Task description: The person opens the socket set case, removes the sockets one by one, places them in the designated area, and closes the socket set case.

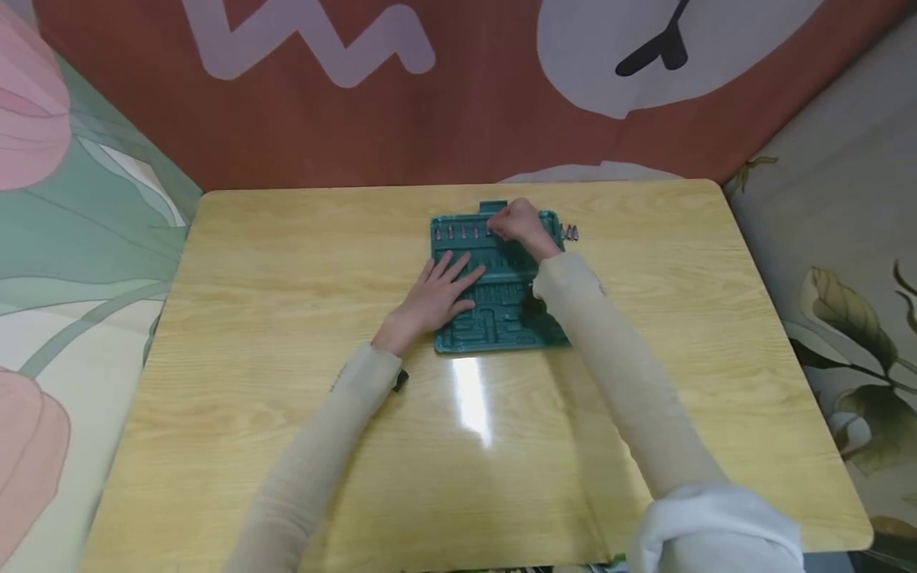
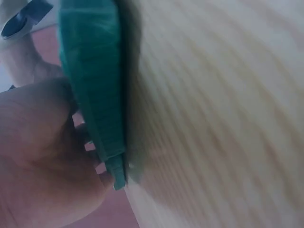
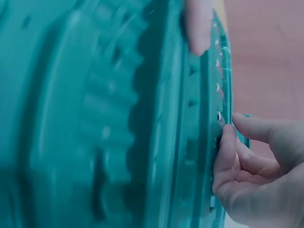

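Observation:
A green molded plastic tool tray [image 1: 466, 344] lies on the table, with small metal bits [image 1: 463, 231] standing in a row of slots along its far edge. My left hand [image 1: 430, 298] rests on the tray's left side, fingers spread. In the left wrist view, that hand [image 2: 42, 156] lies over the tray's side wall [image 2: 97, 71]. At the far row, my right hand [image 1: 519, 225] bends over the slots. Seen from the right wrist, thumb and index finger of the right hand [image 3: 261, 171] pinch a small metal bit [image 3: 219, 116], mostly hidden by the fingertips.
Several more small metal pieces [image 1: 570, 232] lie on the table just right of the tray's far corner. A green tab [image 1: 493, 206] sticks out from the tray's far edge. The wooden table [image 1: 301, 263] ends at a reddish patterned backdrop [image 1: 473, 135].

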The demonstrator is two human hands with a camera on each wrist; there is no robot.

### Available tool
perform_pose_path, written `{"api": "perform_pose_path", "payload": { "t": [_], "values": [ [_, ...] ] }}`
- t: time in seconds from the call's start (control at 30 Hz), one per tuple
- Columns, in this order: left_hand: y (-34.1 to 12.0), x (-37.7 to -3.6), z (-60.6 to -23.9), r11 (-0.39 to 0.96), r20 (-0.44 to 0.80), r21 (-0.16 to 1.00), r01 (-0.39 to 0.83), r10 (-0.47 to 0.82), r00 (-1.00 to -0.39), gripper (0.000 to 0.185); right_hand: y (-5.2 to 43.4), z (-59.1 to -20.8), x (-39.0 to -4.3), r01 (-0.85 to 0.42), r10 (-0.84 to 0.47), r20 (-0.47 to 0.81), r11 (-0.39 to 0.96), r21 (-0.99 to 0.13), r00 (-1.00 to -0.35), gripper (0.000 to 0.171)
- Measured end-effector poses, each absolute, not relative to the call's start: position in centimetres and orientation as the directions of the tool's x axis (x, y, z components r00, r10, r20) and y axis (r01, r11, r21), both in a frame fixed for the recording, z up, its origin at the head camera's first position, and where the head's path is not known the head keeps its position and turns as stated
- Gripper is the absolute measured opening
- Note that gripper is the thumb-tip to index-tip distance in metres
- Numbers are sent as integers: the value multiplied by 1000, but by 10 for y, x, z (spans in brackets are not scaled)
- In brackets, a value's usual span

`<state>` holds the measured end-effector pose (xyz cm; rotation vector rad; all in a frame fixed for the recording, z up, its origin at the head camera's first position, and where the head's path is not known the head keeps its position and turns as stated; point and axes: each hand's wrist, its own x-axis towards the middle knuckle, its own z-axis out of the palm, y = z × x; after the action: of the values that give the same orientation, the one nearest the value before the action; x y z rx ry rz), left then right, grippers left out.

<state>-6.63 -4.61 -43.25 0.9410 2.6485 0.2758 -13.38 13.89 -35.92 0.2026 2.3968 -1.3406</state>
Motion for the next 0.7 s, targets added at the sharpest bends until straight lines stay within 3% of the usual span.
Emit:
{"api": "perform_pose_path", "payload": {
  "t": [0.13, 0.37, 0.7],
  "values": [
    [-48, -67, -430, 750, -221, 282, 598, 658, -720, 60, 146, -405, -173, 387, -12, -472, 553, -737, -881, 25],
    [-45, -63, -427, 713, -179, 313, 627, 693, -699, 54, 143, -412, -168, 392, -13, -464, 515, -762, -886, 33],
    [-43, -57, -431, 716, -135, 304, 628, 685, -716, 51, 147, -409, -163, 389, -14, -437, 430, -815, -900, 25]
  ]
}}
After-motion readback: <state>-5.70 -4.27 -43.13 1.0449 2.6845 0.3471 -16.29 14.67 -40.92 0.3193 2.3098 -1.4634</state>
